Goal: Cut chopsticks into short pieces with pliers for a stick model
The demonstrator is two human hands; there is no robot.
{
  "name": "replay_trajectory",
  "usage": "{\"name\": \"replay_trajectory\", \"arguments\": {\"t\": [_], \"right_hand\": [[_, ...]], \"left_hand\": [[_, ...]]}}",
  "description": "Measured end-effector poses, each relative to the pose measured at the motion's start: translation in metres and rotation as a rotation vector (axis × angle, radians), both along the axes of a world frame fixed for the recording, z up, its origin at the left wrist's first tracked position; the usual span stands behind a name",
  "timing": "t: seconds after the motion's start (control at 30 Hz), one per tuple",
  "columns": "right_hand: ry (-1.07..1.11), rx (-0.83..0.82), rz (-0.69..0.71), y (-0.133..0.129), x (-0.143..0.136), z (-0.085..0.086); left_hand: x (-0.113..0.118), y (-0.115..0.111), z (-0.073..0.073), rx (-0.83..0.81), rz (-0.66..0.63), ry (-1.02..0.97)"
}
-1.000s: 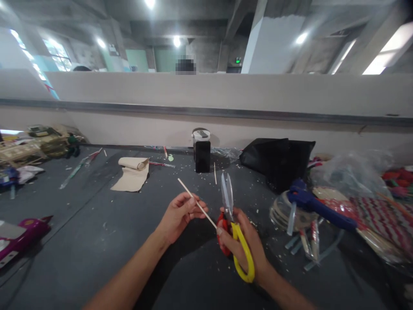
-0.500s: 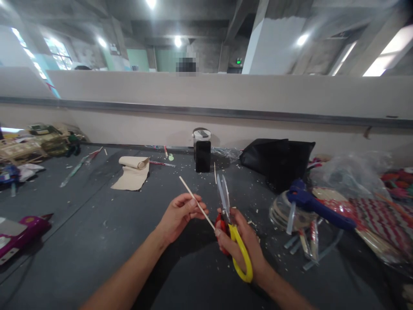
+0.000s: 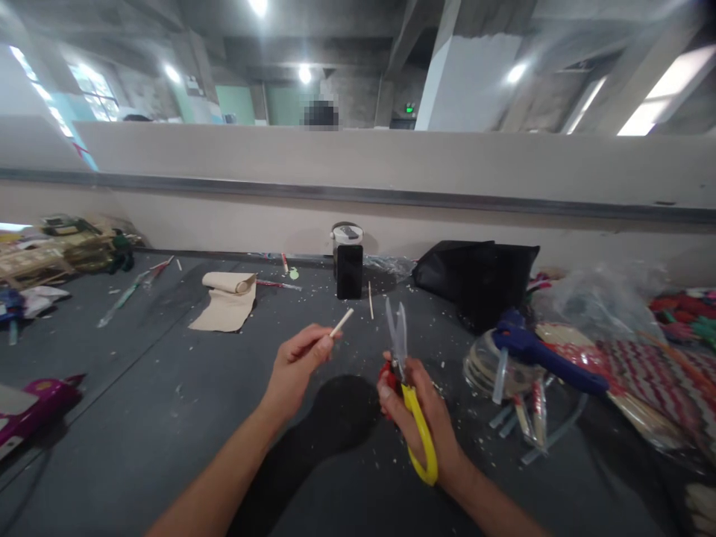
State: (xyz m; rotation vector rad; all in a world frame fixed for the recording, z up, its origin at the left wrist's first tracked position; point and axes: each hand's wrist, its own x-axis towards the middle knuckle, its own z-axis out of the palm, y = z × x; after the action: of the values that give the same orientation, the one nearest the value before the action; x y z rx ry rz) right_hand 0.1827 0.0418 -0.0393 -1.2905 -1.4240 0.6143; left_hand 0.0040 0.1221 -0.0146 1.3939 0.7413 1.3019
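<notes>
Between thumb and fingers, my left hand [image 3: 302, 362] pinches a thin pale wooden stick [image 3: 341, 323], whose free end points up and to the right. My right hand [image 3: 422, 410] is wrapped round scissors [image 3: 418, 429] with yellow and red handles. Their blades [image 3: 397, 332] point away from me and stand slightly apart, to the right of the stick and not touching it. Another thin stick [image 3: 370, 300] lies on the dark table beyond the hands, near an upright black phone [image 3: 350, 272].
A brown paper roll [image 3: 227, 300] lies at back left, with a purple tool [image 3: 39, 414] nearer at left. To the right are a blue glue gun [image 3: 548, 358], clear glue sticks, a tape roll [image 3: 478, 373] and a black bag [image 3: 481, 283]. Small chips dot the table [image 3: 212, 403].
The stick has swung from pointing up-left to up-right, and its lower end has left my right hand. My left hand has drawn slightly left, away from the scissors.
</notes>
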Motion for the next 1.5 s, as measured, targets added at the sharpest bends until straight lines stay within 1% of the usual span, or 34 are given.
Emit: {"name": "replay_trajectory", "arguments": {"t": [0.07,0.1,0.17,0.23,0.3,0.47,0.8,0.97,1.07,1.23,1.37,1.5], "right_hand": [[-0.057,0.032,0.001,0.002,0.004,0.003],[-0.105,0.046,-0.003,0.003,0.005,0.005],[-0.206,0.052,-0.024,0.004,0.008,0.007],[-0.279,0.022,-0.027,0.005,0.009,0.006],[-0.312,-0.01,-0.02,0.004,0.009,0.005],[-0.364,0.004,-0.028,0.006,0.01,0.002],[-0.403,0.01,-0.038,0.006,0.01,0.006],[-0.41,0.025,-0.058,0.007,0.01,-0.001],[-0.422,0.074,-0.076,0.01,0.012,-0.007],[-0.402,0.094,-0.053,0.011,0.015,-0.013],[-0.414,0.06,-0.036,0.009,0.016,-0.011],[-0.429,0.034,-0.056,0.01,0.014,-0.009]], "left_hand": [[-0.003,0.003,0.002,0.146,0.156,0.16],[-0.004,0.004,0.002,0.201,0.208,0.205],[-0.004,0.004,0.001,0.277,0.266,0.261],[-0.003,0.004,0.0,0.337,0.276,0.309],[-0.001,0.002,-0.001,0.398,0.255,0.353],[0.002,0.0,-0.001,0.513,0.208,0.408],[0.003,0.001,-0.008,0.598,0.202,0.49],[0.005,-0.002,-0.008,0.619,0.233,0.503],[0.007,-0.003,-0.008,0.63,0.242,0.508],[0.008,-0.006,-0.007,0.614,0.249,0.507],[0.007,-0.005,-0.007,0.603,0.249,0.505],[0.009,-0.005,-0.01,0.573,0.257,0.551]]}}
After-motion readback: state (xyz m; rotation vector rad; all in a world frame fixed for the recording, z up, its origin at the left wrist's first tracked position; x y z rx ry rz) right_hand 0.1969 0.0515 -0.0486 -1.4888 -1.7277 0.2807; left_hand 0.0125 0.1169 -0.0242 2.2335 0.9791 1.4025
